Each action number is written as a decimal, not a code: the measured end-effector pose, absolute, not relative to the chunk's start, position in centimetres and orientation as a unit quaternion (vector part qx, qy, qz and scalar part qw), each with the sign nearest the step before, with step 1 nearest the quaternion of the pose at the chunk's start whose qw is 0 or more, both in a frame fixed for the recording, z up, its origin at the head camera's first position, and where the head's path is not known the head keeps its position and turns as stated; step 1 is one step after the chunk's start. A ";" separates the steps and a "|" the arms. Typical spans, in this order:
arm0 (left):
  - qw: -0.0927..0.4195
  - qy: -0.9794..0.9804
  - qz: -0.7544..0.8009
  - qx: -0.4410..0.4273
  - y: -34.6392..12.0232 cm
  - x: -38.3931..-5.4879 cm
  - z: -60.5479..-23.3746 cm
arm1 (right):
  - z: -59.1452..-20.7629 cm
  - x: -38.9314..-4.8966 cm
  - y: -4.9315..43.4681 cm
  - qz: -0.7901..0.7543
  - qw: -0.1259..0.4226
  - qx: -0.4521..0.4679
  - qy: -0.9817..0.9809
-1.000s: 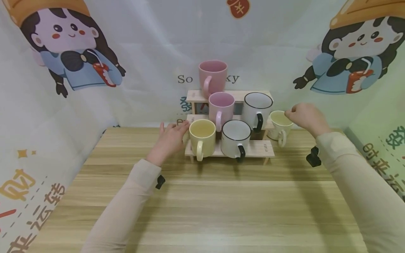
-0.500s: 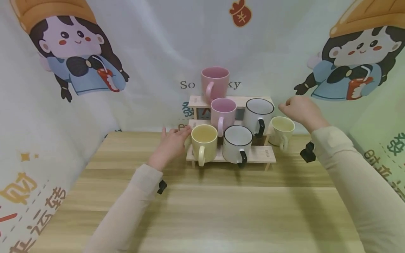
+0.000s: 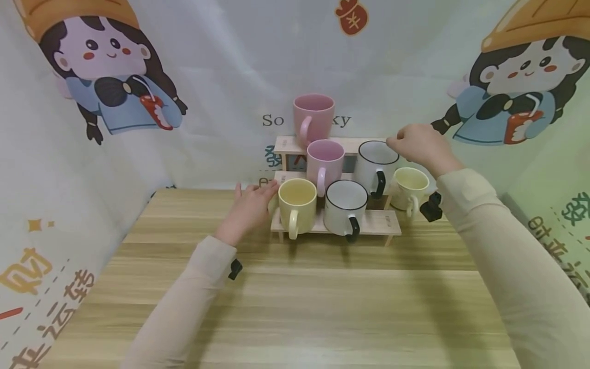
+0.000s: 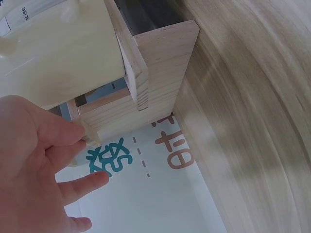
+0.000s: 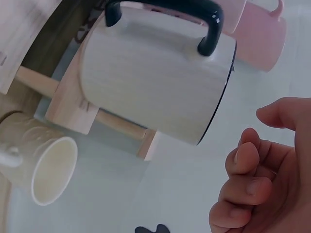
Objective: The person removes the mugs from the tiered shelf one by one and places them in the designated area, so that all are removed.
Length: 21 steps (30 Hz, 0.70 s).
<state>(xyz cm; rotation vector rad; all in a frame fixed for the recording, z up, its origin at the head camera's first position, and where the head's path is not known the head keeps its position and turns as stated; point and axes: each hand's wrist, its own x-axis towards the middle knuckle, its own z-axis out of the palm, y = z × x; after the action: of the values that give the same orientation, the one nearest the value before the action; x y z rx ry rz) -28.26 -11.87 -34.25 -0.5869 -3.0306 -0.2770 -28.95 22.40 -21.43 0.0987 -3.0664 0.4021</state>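
Observation:
My left hand (image 3: 251, 212) is at the left end of a three-tier wooden stand (image 3: 378, 221); in the left wrist view its thumb and forefinger pinch the end of a shelf. Beside it on the bottom shelf sits a yellow mug (image 3: 297, 210), with a black-rimmed white mug (image 3: 346, 205) to its right. My right hand (image 3: 424, 146), fingers loosely curled and holding nothing, hovers by the rim of another white mug (image 3: 371, 171) on the middle shelf. In the right wrist view a gap separates the thumb from the fingers. Left of that mug stands a pink mug (image 3: 325, 161).
A darker pink mug (image 3: 314, 119) stands on the top shelf's left part. On the table (image 3: 295, 297), right of the stand, is a pale yellow cup (image 3: 409, 185) with its handle towards me. A printed cloth (image 3: 221, 102) hangs close behind the stand.
My right hand has moved up and left, from above the pale yellow cup to beside the white mug on the middle shelf. The left hand has kept its place on the stand.

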 end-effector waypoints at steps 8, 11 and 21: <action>0.019 -0.977 -0.093 -0.191 -12.0 -28.3 -34.3 | -20.4 -29.5 20.1 0.115 0.022 0.052 -0.992; 0.021 -0.977 -0.093 -0.192 -12.0 -28.3 -34.2 | -19.9 -29.8 19.4 0.115 0.024 0.050 -0.992; 0.023 -0.976 -0.098 -0.195 -12.0 -28.4 -34.3 | -19.2 -30.4 17.7 0.113 0.032 0.059 -0.991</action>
<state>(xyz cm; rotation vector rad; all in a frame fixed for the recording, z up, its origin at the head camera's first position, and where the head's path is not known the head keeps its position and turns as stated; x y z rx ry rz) -28.37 -12.05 -34.28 -0.6026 -3.0206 -0.3025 -30.40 17.71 -19.21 0.1810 -3.0531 0.3493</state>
